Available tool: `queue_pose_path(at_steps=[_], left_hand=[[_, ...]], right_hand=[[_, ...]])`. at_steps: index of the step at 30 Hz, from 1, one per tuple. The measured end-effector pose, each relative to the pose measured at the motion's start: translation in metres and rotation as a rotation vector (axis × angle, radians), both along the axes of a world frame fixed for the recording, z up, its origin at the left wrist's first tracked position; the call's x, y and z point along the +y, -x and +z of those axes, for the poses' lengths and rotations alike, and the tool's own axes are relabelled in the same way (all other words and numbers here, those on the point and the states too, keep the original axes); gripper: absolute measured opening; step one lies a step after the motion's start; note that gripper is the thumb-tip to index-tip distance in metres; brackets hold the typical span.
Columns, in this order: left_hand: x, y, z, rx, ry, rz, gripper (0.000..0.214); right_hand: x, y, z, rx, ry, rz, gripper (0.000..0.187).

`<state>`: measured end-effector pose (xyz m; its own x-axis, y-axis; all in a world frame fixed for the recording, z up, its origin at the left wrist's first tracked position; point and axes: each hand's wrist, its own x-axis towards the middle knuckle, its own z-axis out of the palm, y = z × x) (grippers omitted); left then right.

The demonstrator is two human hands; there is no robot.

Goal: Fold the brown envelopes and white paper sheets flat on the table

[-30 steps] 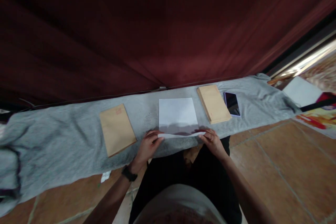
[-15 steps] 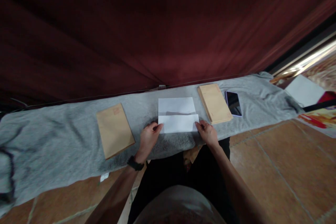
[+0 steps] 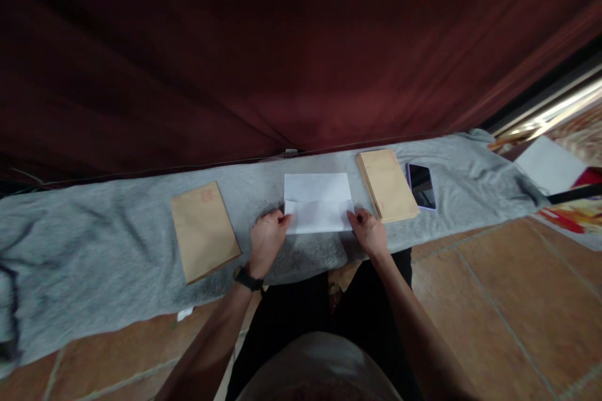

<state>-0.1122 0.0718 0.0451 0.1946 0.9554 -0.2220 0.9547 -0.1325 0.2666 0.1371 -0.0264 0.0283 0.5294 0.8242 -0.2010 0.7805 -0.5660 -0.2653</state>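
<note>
A white sheet of paper [image 3: 317, 188] lies in front of me on the grey cloth, its near part folded over toward the far side. My left hand [image 3: 268, 238] pinches the left end of the folded part, thumb on top. On the opposite end, my right hand [image 3: 368, 230] grips the paper the same way, thumb over the fold. A stack of brown envelopes [image 3: 388, 187] rests just beyond my right hand. To the left of my left hand lie more brown envelopes [image 3: 205, 232] with a red printed mark on top.
A grey cloth [image 3: 117, 244] covers the long narrow surface. Right of the envelope stack is a phone [image 3: 421, 186] in a purple case. A dark red curtain [image 3: 301, 62] hangs behind. At the far right are a white sheet [image 3: 550, 165] and a colourful print [image 3: 576, 219].
The folded part's edge now lies flatter against the sheet, and the shadow gap under it has shrunk. Both hands keep their hold at the paper's ends.
</note>
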Motion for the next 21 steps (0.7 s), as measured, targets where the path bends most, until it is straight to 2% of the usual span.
queue_pose_path(at_steps=[8, 15, 21], left_hand=[[0.016, -0.01, 0.003, 0.03, -0.01, 0.003, 0.035], [0.032, -0.017, -0.003, 0.026, -0.032, 0.0, 0.034], [0.04, -0.022, -0.005, 0.006, -0.044, 0.02, 0.034]], right_hand=[[0.018, -0.001, 0.004, -0.043, 0.021, -0.019, 0.039], [0.031, -0.002, 0.005, -0.069, 0.001, -0.032, 0.037], [0.041, -0.005, 0.004, -0.095, 0.047, -0.055, 0.039]])
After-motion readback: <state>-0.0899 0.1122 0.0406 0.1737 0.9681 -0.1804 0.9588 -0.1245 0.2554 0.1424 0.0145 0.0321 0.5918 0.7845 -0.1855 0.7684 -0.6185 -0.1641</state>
